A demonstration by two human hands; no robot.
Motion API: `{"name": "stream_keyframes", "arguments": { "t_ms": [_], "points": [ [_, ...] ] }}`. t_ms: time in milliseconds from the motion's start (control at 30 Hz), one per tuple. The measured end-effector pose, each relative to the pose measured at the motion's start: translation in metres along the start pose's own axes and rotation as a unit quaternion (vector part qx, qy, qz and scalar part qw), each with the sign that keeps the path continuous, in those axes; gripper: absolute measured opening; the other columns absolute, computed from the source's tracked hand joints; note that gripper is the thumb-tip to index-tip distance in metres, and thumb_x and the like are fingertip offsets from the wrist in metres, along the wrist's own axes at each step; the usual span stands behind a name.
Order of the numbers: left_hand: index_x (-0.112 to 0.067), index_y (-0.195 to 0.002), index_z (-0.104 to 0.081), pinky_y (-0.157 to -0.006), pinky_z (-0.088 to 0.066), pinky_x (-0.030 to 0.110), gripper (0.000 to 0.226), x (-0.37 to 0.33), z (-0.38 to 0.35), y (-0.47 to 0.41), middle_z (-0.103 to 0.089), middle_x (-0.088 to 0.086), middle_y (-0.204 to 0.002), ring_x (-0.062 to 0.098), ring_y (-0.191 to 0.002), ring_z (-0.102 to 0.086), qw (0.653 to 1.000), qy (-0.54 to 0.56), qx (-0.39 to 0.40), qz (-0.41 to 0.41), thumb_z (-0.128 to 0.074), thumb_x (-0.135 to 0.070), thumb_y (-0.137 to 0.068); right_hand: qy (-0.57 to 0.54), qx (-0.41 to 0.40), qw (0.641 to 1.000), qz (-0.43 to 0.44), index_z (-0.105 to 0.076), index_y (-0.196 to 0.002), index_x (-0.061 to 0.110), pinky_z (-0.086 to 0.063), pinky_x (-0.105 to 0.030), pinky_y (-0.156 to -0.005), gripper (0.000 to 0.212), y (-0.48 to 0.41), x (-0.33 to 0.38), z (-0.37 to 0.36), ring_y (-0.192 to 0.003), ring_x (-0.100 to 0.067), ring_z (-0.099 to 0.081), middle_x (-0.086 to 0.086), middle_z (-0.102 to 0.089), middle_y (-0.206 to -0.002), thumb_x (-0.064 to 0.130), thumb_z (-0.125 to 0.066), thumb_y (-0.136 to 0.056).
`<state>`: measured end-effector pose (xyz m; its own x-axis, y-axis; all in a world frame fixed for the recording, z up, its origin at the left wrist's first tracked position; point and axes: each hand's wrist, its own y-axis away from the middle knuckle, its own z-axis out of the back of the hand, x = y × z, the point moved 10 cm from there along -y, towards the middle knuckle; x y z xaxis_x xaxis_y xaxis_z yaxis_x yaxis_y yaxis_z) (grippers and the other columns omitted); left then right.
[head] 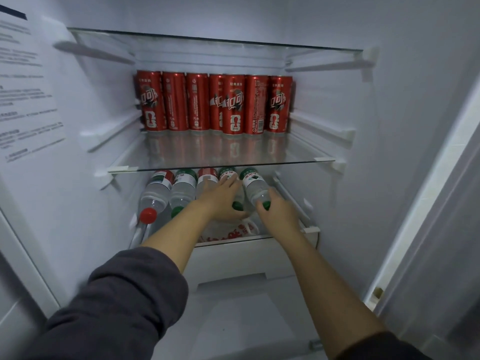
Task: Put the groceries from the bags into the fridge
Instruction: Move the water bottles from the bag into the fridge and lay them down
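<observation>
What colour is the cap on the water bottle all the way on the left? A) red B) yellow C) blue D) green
A: the leftmost bottle ends in a round red cap.

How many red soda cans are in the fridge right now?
7 red cans, all upright in a row at the back of the glass shelf; the fifth from left stands slightly forward. More may hide behind.
</observation>
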<state>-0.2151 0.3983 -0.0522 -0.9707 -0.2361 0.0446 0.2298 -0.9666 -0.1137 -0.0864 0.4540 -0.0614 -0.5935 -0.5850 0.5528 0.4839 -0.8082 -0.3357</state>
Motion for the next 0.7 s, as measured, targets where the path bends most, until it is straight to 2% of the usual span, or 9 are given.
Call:
{"name": "stream_keyframes", "arguments": {
  "t_ms": [100, 200, 433, 600, 700],
  "points": [
    [-0.022, -0.156, -0.001, -0.116, -0.003, 0.06, 0.102, 0.008, -0.003, 0.0, 0.007, -0.005, -0.163, 0.017, -0.15, -0.005, 1.0, 0.003, -0.001, 0.005, -0.047, -0.075, -0.082, -0.005, 0.01, 1.0, 0.003, -0.044, -0.135, 0.012, -0.054, -0.04, -0.073, 0.042, -0.012, 0.006, -0.011, -0.09, -0.03, -0.063, -0.012, -0.066, -0.105, 0.032, -0.048, -0.099],
    [-0.023, -0.156, -0.001, -0.116, 0.0, 0.062, 0.103, 0.01, -0.007, 0.0, 0.005, -0.006, -0.163, 0.016, -0.15, -0.005, 1.0, -0.002, -0.018, 0.006, -0.047, -0.077, -0.081, 0.005, 0.02, 1.0, -0.003, -0.044, -0.133, 0.011, -0.054, -0.04, -0.072, 0.041, -0.018, 0.004, -0.019, -0.088, -0.029, -0.062, -0.011, -0.065, -0.102, 0.033, -0.048, -0.098],
    [-0.023, -0.156, -0.002, -0.116, 0.002, 0.062, 0.103, 0.01, -0.008, -0.001, 0.002, -0.005, -0.164, 0.014, -0.15, -0.006, 1.0, -0.001, -0.025, 0.011, -0.046, -0.077, -0.081, 0.059, 0.041, 0.997, -0.009, -0.042, -0.136, 0.014, -0.042, -0.032, -0.066, 0.045, -0.024, -0.003, -0.024, -0.093, -0.029, -0.06, -0.011, -0.062, -0.108, 0.035, -0.047, -0.097],
    [-0.021, -0.156, -0.002, -0.113, 0.007, 0.062, 0.103, 0.007, -0.003, 0.001, 0.003, -0.005, -0.164, 0.016, -0.15, -0.003, 1.0, 0.014, -0.012, 0.016, -0.049, -0.073, -0.081, 0.028, 0.079, 0.996, -0.006, -0.029, -0.147, 0.019, -0.05, -0.044, -0.09, 0.061, -0.026, -0.003, -0.023, -0.113, -0.03, -0.055, -0.011, -0.053, -0.134, 0.048, -0.047, -0.096],
    [-0.021, -0.156, 0.0, -0.114, 0.007, 0.065, 0.104, 0.007, -0.006, -0.002, 0.006, -0.005, -0.163, 0.016, -0.15, 0.0, 0.999, 0.031, -0.003, 0.028, -0.05, -0.073, -0.081, -0.01, 0.111, 0.994, -0.015, -0.021, -0.15, 0.016, -0.046, -0.041, -0.094, 0.066, -0.018, -0.003, -0.022, -0.122, -0.029, -0.051, -0.011, -0.047, -0.142, 0.047, -0.047, -0.099]
  ]
}}
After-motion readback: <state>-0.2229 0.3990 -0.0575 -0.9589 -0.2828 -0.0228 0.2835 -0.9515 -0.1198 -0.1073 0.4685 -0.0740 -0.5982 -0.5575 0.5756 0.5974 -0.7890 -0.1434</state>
